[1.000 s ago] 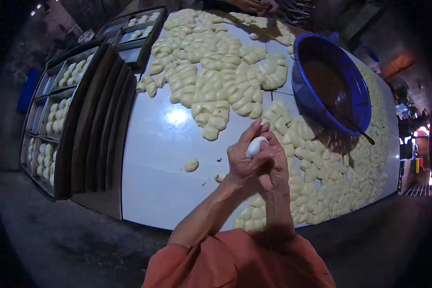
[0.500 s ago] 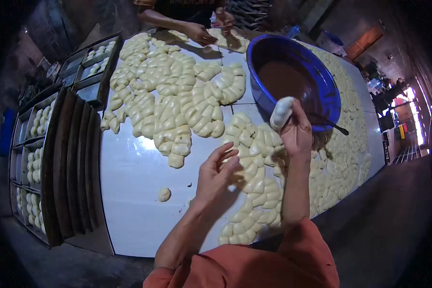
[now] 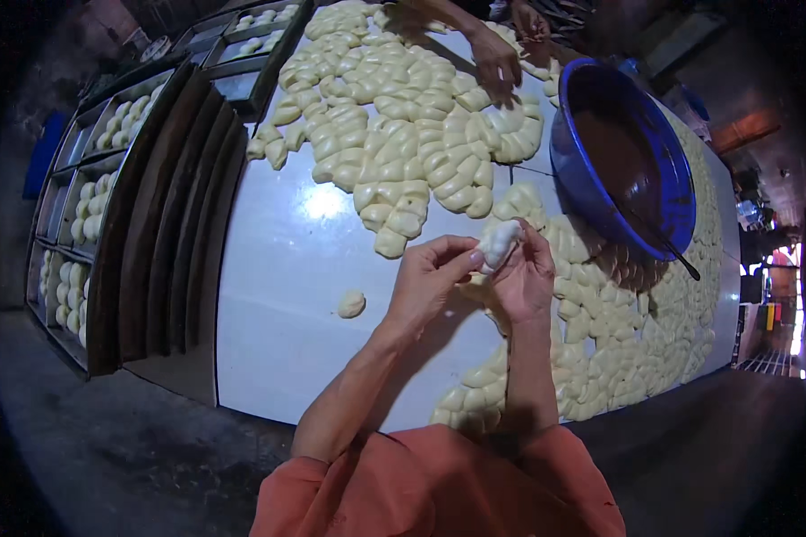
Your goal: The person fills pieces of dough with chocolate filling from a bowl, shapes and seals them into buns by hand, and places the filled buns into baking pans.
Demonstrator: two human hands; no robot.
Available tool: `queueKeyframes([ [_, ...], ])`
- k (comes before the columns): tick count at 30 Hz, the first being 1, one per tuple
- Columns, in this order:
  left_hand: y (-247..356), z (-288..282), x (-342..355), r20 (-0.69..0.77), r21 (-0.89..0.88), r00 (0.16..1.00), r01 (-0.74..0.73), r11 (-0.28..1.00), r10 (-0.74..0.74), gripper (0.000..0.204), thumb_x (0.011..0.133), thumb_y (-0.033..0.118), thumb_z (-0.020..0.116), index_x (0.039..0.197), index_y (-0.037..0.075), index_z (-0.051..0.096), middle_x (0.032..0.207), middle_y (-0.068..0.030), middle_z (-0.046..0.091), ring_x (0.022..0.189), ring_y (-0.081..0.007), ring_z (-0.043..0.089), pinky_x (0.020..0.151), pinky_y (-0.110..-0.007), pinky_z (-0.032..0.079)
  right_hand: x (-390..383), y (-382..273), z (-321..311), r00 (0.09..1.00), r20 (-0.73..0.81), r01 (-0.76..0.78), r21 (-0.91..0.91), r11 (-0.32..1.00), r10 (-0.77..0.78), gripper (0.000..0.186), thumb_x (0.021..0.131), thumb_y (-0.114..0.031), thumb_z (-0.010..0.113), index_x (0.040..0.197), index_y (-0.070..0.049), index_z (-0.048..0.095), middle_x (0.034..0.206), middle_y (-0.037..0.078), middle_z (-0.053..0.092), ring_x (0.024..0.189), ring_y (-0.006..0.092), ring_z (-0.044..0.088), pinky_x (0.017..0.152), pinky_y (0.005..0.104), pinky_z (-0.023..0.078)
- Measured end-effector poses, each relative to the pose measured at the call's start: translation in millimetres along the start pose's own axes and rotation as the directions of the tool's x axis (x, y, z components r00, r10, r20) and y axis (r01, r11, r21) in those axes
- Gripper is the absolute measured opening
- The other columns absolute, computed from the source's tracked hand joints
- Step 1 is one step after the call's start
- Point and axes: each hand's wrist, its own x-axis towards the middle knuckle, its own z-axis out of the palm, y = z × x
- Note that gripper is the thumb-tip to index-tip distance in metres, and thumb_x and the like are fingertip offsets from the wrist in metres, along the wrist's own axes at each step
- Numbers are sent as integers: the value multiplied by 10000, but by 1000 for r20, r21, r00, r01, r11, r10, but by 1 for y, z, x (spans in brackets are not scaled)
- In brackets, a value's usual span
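Observation:
Above the white table, a pale piece of dough (image 3: 500,243) is held between my two hands. My left hand (image 3: 428,285) pinches its left edge with thumb and forefinger. My right hand (image 3: 524,277) has its fingers closed round the right side, palm turned up beneath it. Below and to the right lie rows of pale dough pieces (image 3: 618,358) pressed against each other. Another large group of dough pieces (image 3: 394,116) spreads across the far left of the table. One lone lump of dough (image 3: 351,303) sits left of my left hand.
A blue tub (image 3: 569,148) of brown filling, with a dark-handled utensil (image 3: 681,255) in it, stands at the right. Dark metal trays (image 3: 49,210) with dough balls and upright dark boards (image 3: 175,224) line the left side. Across the table, a co-worker's hand (image 3: 495,61) reaches over dough.
My left hand has come up to the dough, which my right hand has brought leftward from the tub. The view has shifted, and the co-worker's hand now reaches lower over the table.

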Motion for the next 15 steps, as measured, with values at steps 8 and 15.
queueKeyframes([
  [8,3,-37,-15,-118,-49,992,34,998,-39,360,899,164,711,1198,-14,617,1019,-96,685,896,-151,664,761,-277,543,-19,46,25,989,141,150,-890,431,-53,246,953,-172,616,1158,-36,614,1305,104,529,1146,216,561,959,314,457],
  [15,11,-115,-46,-474,209,876,9,978,93,243,872,136,703,1055,-22,676,929,-87,672,743,-116,618,656,-253,522,2,67,5,984,143,152,-986,75,-108,215,940,-203,630,1019,-5,662,1170,117,574,962,198,613,824,342,513],
])
